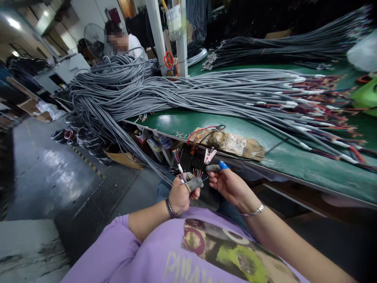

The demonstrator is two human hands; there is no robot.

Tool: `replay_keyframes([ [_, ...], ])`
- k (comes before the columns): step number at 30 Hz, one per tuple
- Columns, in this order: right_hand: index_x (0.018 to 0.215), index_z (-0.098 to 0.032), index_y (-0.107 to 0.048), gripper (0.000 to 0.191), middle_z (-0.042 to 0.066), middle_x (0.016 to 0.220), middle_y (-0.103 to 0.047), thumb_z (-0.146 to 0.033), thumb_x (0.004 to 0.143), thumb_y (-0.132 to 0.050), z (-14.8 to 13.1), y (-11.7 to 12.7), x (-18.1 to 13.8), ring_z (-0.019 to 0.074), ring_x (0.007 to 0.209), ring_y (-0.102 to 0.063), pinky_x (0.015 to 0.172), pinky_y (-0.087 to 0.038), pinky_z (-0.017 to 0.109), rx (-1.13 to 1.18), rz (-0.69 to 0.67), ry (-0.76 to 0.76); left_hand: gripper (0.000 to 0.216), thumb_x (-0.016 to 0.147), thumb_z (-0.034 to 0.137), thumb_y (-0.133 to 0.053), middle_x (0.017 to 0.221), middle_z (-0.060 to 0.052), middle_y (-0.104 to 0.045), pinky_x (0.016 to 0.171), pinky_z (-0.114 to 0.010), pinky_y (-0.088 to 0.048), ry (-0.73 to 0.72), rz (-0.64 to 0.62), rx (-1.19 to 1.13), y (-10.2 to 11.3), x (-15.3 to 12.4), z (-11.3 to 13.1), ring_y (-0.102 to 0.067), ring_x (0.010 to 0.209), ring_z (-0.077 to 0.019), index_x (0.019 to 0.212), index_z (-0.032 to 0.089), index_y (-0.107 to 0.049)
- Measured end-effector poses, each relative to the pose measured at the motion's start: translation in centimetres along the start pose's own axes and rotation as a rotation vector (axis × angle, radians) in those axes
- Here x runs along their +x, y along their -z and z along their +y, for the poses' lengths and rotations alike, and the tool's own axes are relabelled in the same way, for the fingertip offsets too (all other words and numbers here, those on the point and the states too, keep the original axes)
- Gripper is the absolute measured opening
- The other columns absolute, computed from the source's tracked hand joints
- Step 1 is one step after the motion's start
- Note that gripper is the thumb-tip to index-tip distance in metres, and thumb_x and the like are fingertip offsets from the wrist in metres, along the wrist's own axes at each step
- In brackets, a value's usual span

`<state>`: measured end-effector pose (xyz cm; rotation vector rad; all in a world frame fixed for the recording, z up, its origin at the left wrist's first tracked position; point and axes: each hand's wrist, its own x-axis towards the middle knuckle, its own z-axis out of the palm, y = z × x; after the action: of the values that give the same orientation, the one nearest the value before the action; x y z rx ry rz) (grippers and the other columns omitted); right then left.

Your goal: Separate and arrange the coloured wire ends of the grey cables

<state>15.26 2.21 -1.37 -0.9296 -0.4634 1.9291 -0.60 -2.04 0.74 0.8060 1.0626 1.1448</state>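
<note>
My left hand [185, 192], with grey finger cots on it, is closed round the end of a grey cable. Fanned-out thin coloured wires [198, 173] stick up above its fingers, and a white-wrapped cable end [180, 168] with more coloured strands rises beside the thumb. My right hand [225, 182] wears a grey cot and a blue cot; its fingers are pinched together just right of the fan, where one thin wire [205, 179] reaches toward them. Just above the right fingertips is a pale pink clip [210, 156] at the bench edge.
On the green bench [167, 122] lies a long bundle of grey cables [188, 92], stripped ends to the right. A taped wooden block [235, 145] sits at the front edge. Black cables [273, 49] lie behind. A white post [182, 51] stands mid-bench; a person [134, 46] sits beyond.
</note>
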Motion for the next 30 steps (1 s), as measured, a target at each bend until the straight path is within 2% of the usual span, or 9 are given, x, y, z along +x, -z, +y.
replay_keyframes([
  [3, 0.076, -0.018, -0.070, 0.038, 0.002, 0.068, -0.063, -0.056, 0.070, -0.073, -0.6, -0.7, -0.2, 0.0116, 0.056, -0.051, 0.053, -0.046, 0.025, -0.047, -0.069, 0.001, 0.038, 0.066, 0.048, -0.074, 0.043, 0.004, -0.048, 0.039, -0.021, -0.027, 0.003, 0.032, 0.002, -0.5, 0.6, 0.3, -0.038, 0.038, -0.0064, 0.062, 0.017, -0.053],
  [6, 0.072, -0.017, -0.067, 0.034, 0.000, 0.065, -0.060, -0.048, 0.065, -0.080, -0.9, -1.2, -0.7, 0.0112, 0.057, -0.050, 0.055, -0.044, 0.026, -0.127, -0.184, 0.002, 0.041, 0.066, 0.049, -0.074, 0.044, 0.004, -0.049, 0.039, -0.020, -0.028, 0.019, 0.033, 0.043, -0.7, 1.0, 0.3, -0.039, 0.038, -0.0062, 0.058, 0.017, -0.051],
  [8, 0.068, -0.017, -0.066, 0.029, -0.001, 0.060, -0.057, -0.041, 0.064, -0.082, -0.9, -1.5, -1.1, 0.0105, 0.056, -0.048, 0.056, -0.042, 0.026, -0.191, -0.211, 0.023, 0.043, 0.067, 0.050, -0.073, 0.043, 0.003, -0.049, 0.040, -0.020, -0.029, 0.015, 0.024, 0.081, -0.7, 1.1, 0.2, -0.040, 0.038, -0.0060, 0.055, 0.017, -0.049],
  [15, 0.064, -0.016, -0.066, 0.031, -0.002, 0.055, -0.054, -0.040, 0.058, -0.085, -0.7, -2.1, -1.0, 0.0095, 0.053, -0.043, 0.054, -0.035, 0.026, -0.303, -0.100, 0.110, 0.045, 0.067, 0.052, -0.074, 0.043, 0.003, -0.050, 0.042, -0.020, -0.031, 0.007, 0.021, 0.145, -0.7, 1.5, 0.3, -0.042, 0.039, -0.0064, 0.055, 0.016, -0.050],
  [25, 0.065, -0.017, -0.064, 0.033, -0.002, 0.056, -0.055, -0.045, 0.063, -0.081, -0.5, -2.0, -0.6, 0.0099, 0.054, -0.043, 0.056, -0.034, 0.026, -0.319, -0.123, 0.117, 0.043, 0.071, 0.050, -0.072, 0.045, 0.003, -0.052, 0.041, -0.019, -0.032, 0.004, -0.006, 0.162, -0.5, 1.8, 0.4, -0.043, 0.039, -0.0062, 0.056, 0.016, -0.052],
  [30, 0.063, -0.017, -0.061, 0.033, -0.003, 0.056, -0.053, -0.043, 0.063, -0.080, -0.1, -2.3, -0.4, 0.0098, 0.053, -0.040, 0.054, -0.031, 0.026, -0.348, -0.056, 0.149, 0.043, 0.072, 0.050, -0.072, 0.045, 0.003, -0.052, 0.041, -0.018, -0.033, -0.024, 0.025, 0.134, -0.3, 2.0, 0.1, -0.044, 0.039, -0.0058, 0.055, 0.015, -0.052],
])
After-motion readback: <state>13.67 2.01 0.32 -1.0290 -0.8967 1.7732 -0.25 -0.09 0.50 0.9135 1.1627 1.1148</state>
